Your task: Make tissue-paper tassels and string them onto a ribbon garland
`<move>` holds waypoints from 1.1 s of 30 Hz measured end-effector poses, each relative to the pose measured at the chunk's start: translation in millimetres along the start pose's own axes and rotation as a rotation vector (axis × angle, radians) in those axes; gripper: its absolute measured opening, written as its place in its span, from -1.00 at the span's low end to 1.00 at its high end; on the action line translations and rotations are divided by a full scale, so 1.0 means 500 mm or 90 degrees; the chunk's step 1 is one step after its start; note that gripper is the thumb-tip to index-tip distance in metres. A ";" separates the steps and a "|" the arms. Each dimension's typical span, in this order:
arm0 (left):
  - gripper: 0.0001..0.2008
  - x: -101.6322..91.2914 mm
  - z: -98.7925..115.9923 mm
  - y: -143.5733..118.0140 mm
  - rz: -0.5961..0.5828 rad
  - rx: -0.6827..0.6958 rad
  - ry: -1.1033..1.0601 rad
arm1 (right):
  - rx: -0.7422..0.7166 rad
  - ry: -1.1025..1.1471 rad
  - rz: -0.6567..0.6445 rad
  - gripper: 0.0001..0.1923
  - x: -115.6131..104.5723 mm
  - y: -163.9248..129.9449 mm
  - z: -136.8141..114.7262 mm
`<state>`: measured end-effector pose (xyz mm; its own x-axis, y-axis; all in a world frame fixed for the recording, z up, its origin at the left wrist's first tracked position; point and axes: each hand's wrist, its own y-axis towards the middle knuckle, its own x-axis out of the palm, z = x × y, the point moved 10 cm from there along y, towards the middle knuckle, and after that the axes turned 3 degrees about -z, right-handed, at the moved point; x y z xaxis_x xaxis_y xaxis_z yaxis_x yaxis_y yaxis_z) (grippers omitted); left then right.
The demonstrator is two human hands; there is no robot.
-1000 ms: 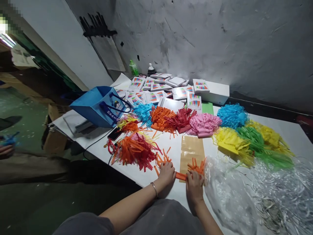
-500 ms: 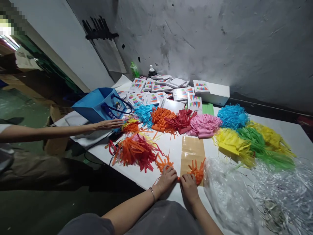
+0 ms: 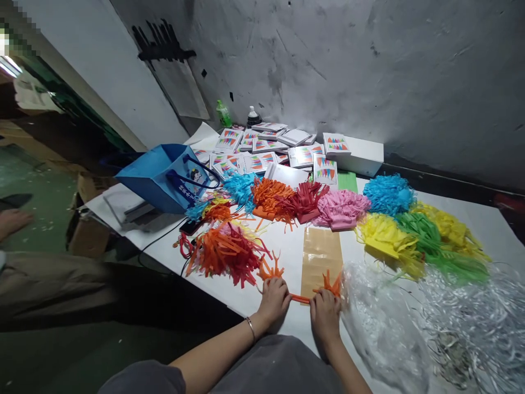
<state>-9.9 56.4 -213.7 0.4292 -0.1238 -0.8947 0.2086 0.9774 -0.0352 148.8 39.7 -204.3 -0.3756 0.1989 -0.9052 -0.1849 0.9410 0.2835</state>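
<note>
An orange fringed paper tassel (image 3: 300,299) lies low over the front of the white table, its twisted middle showing between my hands. My left hand (image 3: 274,301) grips it near one fringed end, fingers curled down. Around the other side of the twist my right hand (image 3: 327,312) is closed, with orange strips fanning out beyond the fingers. Under and behind the right hand is a strip of brown tape (image 3: 322,251) on the tabletop. A loose heap of orange and red tassels (image 3: 223,251) sits to the left of my left hand.
Fringed paper bundles run across the table: orange (image 3: 273,197), red (image 3: 307,202), pink (image 3: 343,208), yellow (image 3: 385,241). Clear plastic (image 3: 381,323) and silvery strips (image 3: 476,328) lie right. A blue bag (image 3: 153,178) and printed packs (image 3: 262,161) stand behind. Another person's hand (image 3: 14,221) is far left.
My hands have moved apart, so more of the tassel's twisted middle shows between them. The other person's arm has drawn back left from the table.
</note>
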 end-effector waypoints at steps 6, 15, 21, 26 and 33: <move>-0.94 0.007 -0.006 0.025 -0.040 -0.064 0.018 | -0.075 0.002 -0.016 -0.82 0.020 -0.004 -0.025; -0.93 0.033 0.043 0.003 -0.011 0.225 0.074 | -0.118 0.025 -0.027 -0.80 0.042 -0.011 -0.037; -0.89 0.060 0.037 0.007 0.004 0.247 0.097 | -0.125 0.027 -0.052 -0.84 0.054 -0.001 -0.056; -0.91 0.043 0.043 0.010 -0.014 0.243 0.024 | -0.118 0.033 -0.059 -0.82 0.057 0.004 -0.053; -0.92 0.026 0.009 0.026 -0.049 0.017 -0.021 | -0.023 0.008 -0.036 -0.80 0.027 -0.008 -0.011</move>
<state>2.5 67.0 -223.6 0.4394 -0.2049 -0.8746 0.2660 0.9597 -0.0912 139.5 37.3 -216.1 -0.3754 0.1426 -0.9158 -0.2387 0.9399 0.2442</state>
